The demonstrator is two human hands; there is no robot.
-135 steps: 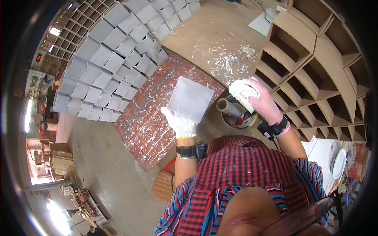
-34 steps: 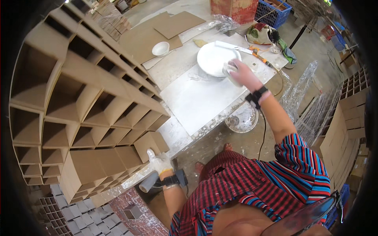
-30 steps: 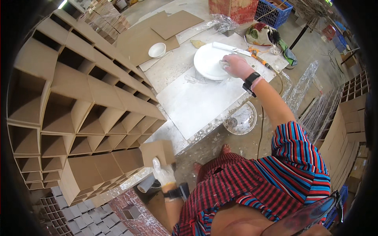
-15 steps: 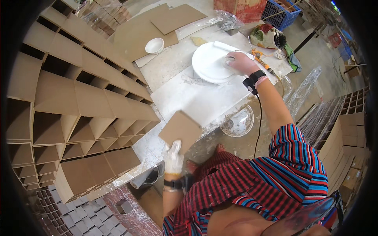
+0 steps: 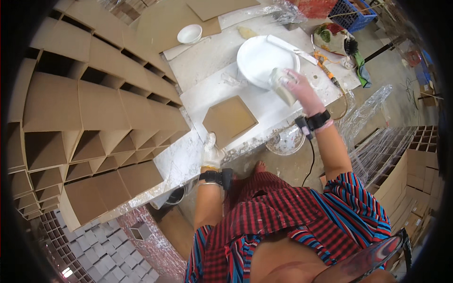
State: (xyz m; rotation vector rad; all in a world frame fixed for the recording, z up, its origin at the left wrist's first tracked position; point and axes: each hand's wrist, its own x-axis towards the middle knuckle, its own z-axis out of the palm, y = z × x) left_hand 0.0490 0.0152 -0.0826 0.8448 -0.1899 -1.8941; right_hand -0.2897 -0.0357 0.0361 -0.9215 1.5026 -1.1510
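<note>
My left hand (image 5: 212,151), in a white glove, grips the near corner of a brown board (image 5: 231,120) with thin edges along its far side. That board lies at the front of the white-smeared table. In a thin pink glove, my right hand (image 5: 302,89) is closed around a whitish block (image 5: 282,87), perhaps a sponge; its exact kind does not show. The block hangs at the near right rim of a round white plate (image 5: 259,61) coated with something white. Across the plate's right rim rests a flat white strip (image 5: 290,49).
Stacked brown compartment boxes (image 5: 99,104) fill the left side. Behind the plate stand a white bowl (image 5: 189,34) and brown sheets (image 5: 165,23). At the right lie an orange-handled tool (image 5: 325,70) with a cord and a flowered cloth item (image 5: 332,37). A transparent basin (image 5: 285,141) sits below the table edge.
My right hand has lifted the whitish block off the plate and drawn it nearer. My left hand has lowered the brown board toward the tabletop and turned its face.
</note>
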